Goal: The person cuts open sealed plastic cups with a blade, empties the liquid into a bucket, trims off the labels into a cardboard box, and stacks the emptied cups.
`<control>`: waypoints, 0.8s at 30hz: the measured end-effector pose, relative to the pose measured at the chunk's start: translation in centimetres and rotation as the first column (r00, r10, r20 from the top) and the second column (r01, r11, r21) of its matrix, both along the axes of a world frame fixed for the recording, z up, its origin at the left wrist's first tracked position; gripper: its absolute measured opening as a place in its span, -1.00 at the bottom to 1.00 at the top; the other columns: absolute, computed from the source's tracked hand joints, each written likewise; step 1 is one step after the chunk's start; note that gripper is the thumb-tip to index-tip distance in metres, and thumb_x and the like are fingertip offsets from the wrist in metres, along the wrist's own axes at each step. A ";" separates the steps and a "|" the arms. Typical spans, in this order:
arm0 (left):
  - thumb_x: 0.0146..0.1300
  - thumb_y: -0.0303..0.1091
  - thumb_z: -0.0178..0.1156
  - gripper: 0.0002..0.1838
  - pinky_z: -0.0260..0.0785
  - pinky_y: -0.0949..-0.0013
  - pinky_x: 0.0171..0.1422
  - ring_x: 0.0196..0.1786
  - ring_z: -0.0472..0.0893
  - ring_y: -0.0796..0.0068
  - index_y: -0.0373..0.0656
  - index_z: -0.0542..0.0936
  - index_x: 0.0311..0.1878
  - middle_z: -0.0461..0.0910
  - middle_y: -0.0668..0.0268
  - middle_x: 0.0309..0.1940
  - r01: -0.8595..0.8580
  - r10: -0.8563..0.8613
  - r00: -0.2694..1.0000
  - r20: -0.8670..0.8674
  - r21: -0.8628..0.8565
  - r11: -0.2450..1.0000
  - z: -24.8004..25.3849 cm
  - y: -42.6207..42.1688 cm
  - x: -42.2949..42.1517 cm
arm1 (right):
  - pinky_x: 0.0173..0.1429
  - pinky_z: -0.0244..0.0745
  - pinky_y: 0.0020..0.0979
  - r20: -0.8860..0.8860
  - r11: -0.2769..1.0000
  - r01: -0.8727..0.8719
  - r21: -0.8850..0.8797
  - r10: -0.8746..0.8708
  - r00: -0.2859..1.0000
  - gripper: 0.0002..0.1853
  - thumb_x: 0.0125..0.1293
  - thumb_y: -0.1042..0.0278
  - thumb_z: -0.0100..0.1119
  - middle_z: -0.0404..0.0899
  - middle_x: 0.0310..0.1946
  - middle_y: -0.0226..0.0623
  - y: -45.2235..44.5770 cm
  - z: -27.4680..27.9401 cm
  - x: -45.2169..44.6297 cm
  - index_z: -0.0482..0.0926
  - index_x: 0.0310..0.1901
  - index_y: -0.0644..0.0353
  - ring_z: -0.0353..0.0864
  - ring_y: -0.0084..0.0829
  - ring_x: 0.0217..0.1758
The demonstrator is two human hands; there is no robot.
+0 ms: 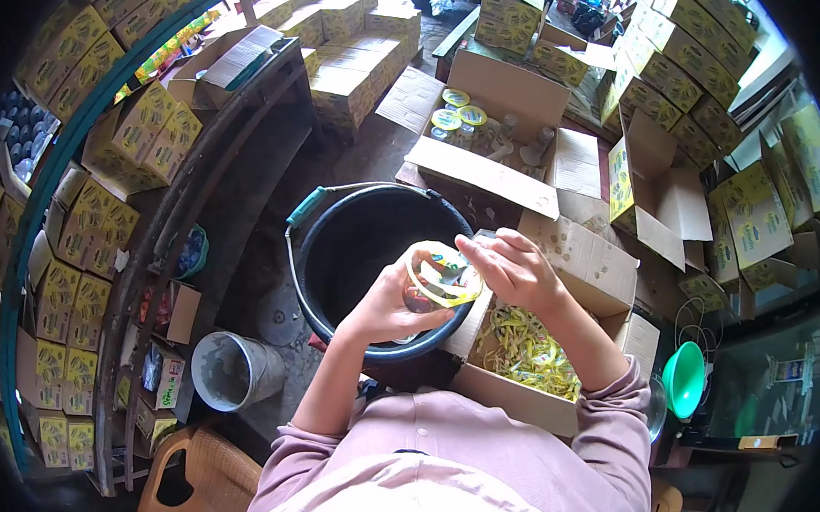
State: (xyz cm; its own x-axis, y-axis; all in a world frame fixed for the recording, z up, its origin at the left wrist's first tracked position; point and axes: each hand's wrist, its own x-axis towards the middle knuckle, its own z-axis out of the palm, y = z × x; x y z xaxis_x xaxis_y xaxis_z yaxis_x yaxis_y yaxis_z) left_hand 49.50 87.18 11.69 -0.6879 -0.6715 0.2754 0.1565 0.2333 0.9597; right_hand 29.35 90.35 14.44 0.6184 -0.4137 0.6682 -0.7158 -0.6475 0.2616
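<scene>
Stacked yellow-printed cartons line both sides of the work area, and beyond the black bucket stands an open carton with lidded cups gathered toward its left edge. Over the bucket's right edge, the left hand has its grip curled round a plastic cup with a yellow rim, while the right hand bunches its fingers at that rim, pinching what I cannot tell. Just beside the bucket, another carton holds yellow strips.
</scene>
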 end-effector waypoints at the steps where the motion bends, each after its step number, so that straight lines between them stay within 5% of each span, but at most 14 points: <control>1: -0.11 -0.45 0.34 -0.40 0.39 0.52 -0.04 -0.11 0.50 0.62 -0.30 0.33 0.04 0.52 0.27 -0.22 0.033 -0.033 0.999 0.003 0.022 0.999 -0.1 0.0 0.0 | -0.12 0.38 -0.44 -0.002 1.000 0.000 0.002 0.000 1.000 -0.55 0.04 0.47 0.14 0.57 -0.43 -0.41 0.1 0.0 0.0 0.43 0.03 0.38 0.54 -0.56 -0.40; 5: -0.10 -0.40 0.34 -0.39 0.35 0.50 0.00 -0.13 0.48 0.61 -0.26 0.33 0.06 0.50 0.33 -0.18 0.094 -0.094 0.995 -0.024 -0.019 0.995 -0.5 0.3 -0.2 | -0.13 0.40 -0.43 0.045 0.999 -0.046 0.011 0.045 0.998 -0.55 0.04 0.45 0.15 0.57 -0.38 -0.36 0.3 -0.1 0.3 0.43 0.02 0.38 0.55 -0.54 -0.40; 6: -0.09 -0.39 0.33 -0.37 0.32 0.48 0.02 -0.15 0.48 0.59 -0.24 0.32 0.09 0.49 0.37 -0.18 0.135 -0.126 0.990 -0.067 0.146 0.980 -0.8 0.5 -0.2 | -0.14 0.40 -0.43 0.045 0.998 -0.056 0.008 0.055 0.997 -0.55 0.04 0.45 0.15 0.58 -0.35 -0.35 0.4 0.0 0.3 0.44 0.02 0.38 0.55 -0.53 -0.40; 13: -0.09 -0.45 0.31 -0.38 0.37 0.51 -0.06 -0.18 0.48 0.63 -0.19 0.33 0.11 0.49 0.37 -0.22 0.446 -0.405 0.895 -0.189 0.446 0.776 -1.6 0.3 0.6 | -0.02 0.43 -0.45 0.079 0.994 -0.104 -0.018 0.105 0.991 -0.55 0.06 0.36 0.14 0.59 -0.37 -0.39 0.3 -0.7 0.4 0.46 0.05 0.27 0.59 -0.53 -0.30; 24: -0.07 -0.30 0.35 -0.47 0.38 0.48 -0.37 -0.43 0.50 0.50 -0.32 0.34 -0.08 0.49 0.20 -0.35 0.778 -0.502 0.627 -0.596 0.436 0.453 -2.0 0.7 -0.1 | -0.16 0.40 -0.42 0.091 0.985 -0.171 -0.028 0.173 0.981 -0.71 0.14 0.37 0.12 0.62 -0.34 -0.30 0.5 -0.4 1.1 0.51 -0.10 0.28 0.62 -0.45 -0.28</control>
State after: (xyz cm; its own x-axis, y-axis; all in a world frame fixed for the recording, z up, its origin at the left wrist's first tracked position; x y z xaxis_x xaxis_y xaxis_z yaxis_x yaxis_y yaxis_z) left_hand 49.40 87.91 9.72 -0.9393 -0.1615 0.3027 0.3282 -0.6800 0.6557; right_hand 30.42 90.90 14.02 0.6141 -0.2927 0.7329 -0.6161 -0.7582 0.2135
